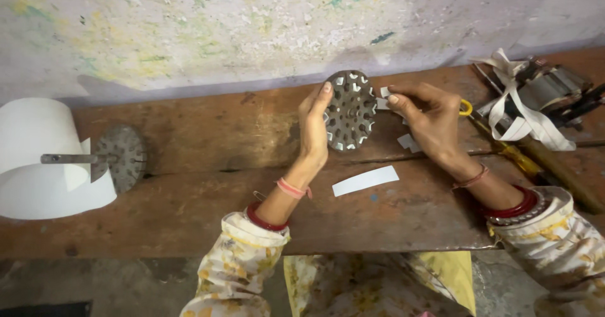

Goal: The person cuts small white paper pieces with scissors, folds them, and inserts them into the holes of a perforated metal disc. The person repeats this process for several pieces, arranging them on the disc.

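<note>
My left hand holds a round slotted metal disc upright by its left edge, above a wooden bench. White paper pieces line several of the disc's slots. My right hand pinches a small white paper strip against the disc's right rim. Another small paper piece lies under my right palm, partly hidden.
A longer white paper strip lies on the wooden bench near the front. At far left stands a white paper roll beside a second slotted disc on a shaft. At right lie tools, white tape strips and a yellow-handled tool.
</note>
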A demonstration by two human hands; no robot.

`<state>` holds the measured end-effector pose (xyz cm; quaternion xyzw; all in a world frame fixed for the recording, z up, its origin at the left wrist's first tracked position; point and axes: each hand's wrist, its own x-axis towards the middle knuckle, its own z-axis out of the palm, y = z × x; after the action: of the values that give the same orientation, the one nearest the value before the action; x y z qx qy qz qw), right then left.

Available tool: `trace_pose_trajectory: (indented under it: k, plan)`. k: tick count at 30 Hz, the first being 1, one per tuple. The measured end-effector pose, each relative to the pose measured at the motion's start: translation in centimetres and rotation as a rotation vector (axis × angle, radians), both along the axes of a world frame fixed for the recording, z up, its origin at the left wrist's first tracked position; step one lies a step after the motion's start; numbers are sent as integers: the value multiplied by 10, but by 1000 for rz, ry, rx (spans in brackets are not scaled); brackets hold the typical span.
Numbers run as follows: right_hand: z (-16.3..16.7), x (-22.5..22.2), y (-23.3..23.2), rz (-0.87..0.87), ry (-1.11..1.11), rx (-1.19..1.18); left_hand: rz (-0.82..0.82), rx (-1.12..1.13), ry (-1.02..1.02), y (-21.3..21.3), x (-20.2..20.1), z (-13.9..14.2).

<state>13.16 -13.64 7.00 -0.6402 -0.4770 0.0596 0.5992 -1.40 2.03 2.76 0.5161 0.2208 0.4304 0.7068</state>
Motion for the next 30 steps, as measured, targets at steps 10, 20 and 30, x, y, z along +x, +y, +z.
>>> trace_pose_trajectory:
  k: [10, 20, 30]
  plan:
    - [5, -17, 31, 97, 88, 5, 66, -6, -68, -22, -1, 21]
    - [18, -34, 37, 63, -138, 38, 151, -18, -44, -24, -2, 20]
    - [18, -39, 35, 70, 47, -96, 148, 15, 22, -23, -7, 27]
